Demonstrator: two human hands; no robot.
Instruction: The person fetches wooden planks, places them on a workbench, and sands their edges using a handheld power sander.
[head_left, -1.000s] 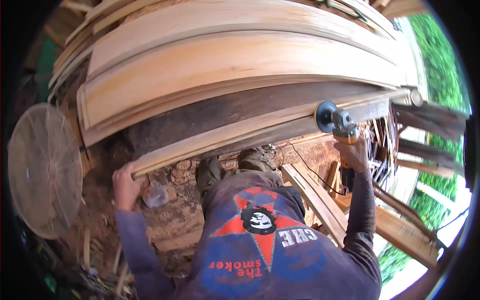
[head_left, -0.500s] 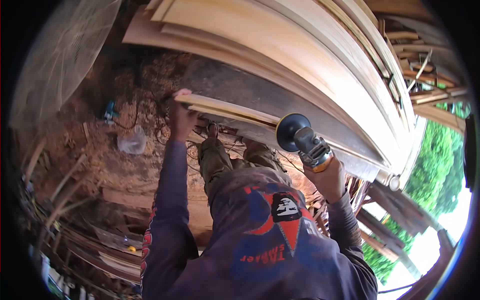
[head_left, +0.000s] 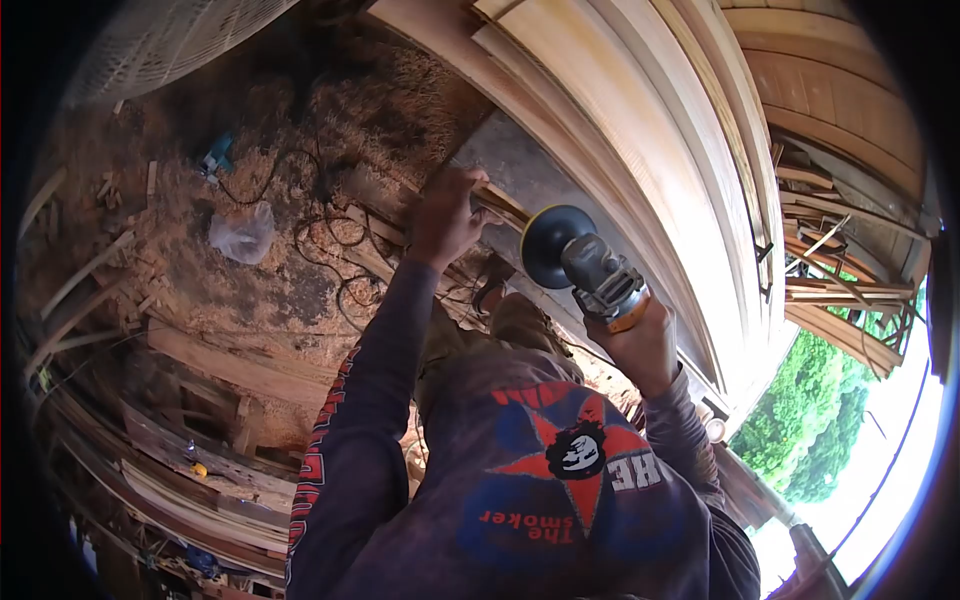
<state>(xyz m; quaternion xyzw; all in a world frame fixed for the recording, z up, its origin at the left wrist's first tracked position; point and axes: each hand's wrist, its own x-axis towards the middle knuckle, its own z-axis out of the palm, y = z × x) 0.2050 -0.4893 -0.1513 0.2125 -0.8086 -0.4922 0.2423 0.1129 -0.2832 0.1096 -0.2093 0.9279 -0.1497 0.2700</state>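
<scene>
In my right hand (head_left: 640, 345) is an angle grinder (head_left: 605, 280) with a round black-and-yellow sanding pad (head_left: 555, 245). My fingers wrap around its body. The pad sits over the narrow wooden strip (head_left: 505, 203) and hides part of it; whether it touches the wood I cannot tell. My left hand (head_left: 450, 215) is closed around the strip's left end, a short way from the pad. Beneath the strip lies a dark, flat work surface (head_left: 515, 155).
Long pale boards (head_left: 640, 150) are stacked just beyond the work surface. Sawdust covers the ground, where a teal power tool (head_left: 216, 158), a clear plastic bag (head_left: 242, 232) and a looping cord (head_left: 345, 270) lie. Scrap wood (head_left: 835, 255) is piled at right.
The view has turned, so boards and ground appear shifted. The gap between my left hand and the sanding pad has become much smaller. Both hands keep their hold.
</scene>
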